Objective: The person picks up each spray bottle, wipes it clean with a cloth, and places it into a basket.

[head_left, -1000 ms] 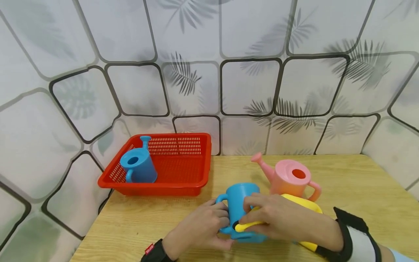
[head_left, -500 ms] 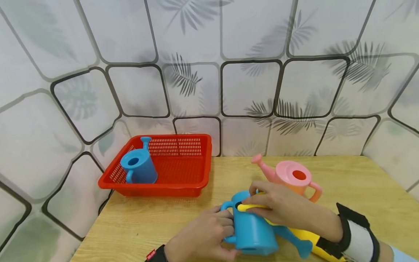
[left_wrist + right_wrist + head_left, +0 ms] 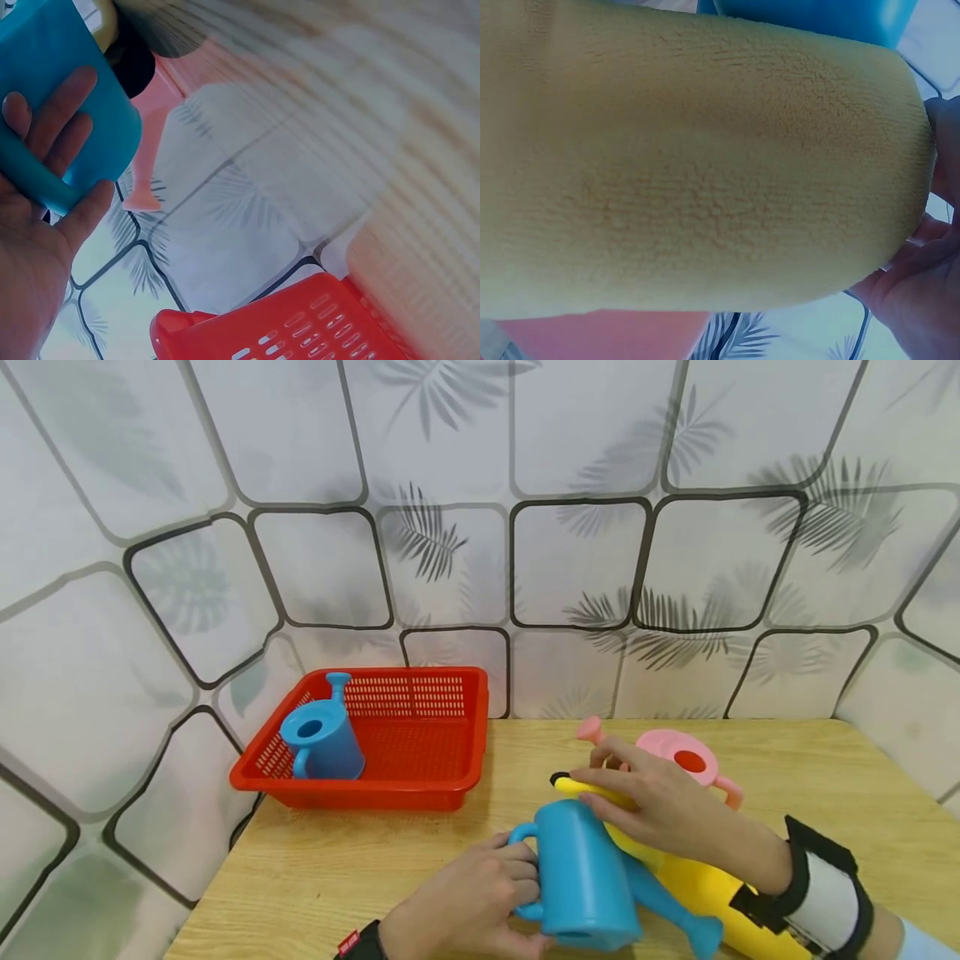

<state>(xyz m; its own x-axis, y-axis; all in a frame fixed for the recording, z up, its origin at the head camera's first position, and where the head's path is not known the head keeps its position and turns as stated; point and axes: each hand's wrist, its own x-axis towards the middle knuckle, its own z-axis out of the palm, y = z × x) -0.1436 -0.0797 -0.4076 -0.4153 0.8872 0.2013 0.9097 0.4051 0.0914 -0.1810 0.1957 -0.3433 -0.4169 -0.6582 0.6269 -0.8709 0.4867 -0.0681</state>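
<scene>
My left hand (image 3: 480,893) grips the handle of a blue watering can (image 3: 585,877), its fingers curled through the loop. The can is tilted, its spout slanting down to the right. In my right hand (image 3: 660,793) is a yellow, fuzzy cloth (image 3: 750,910), pinched near a dark-tipped fold. That fold is at the upper end of the can; whether it touches cannot be told. The cloth (image 3: 720,165) fills most of the right wrist view and hides the right palm. Lower down, it hangs beneath the right forearm, behind the spout. In the left wrist view, my left fingers (image 3: 60,135) lie against the can.
Behind my right hand stands a pink watering can (image 3: 667,743), partly hidden. A red basket (image 3: 431,797) sits at the back left of the wooden table (image 3: 315,877), with another blue watering can (image 3: 330,747) inside. A patterned curtain-like wall (image 3: 450,568) encloses the back and sides.
The blue watering can has turned and shifted right, bringing its spout into view. My right hand has moved the cloth from low on the can's side to its upper end.
</scene>
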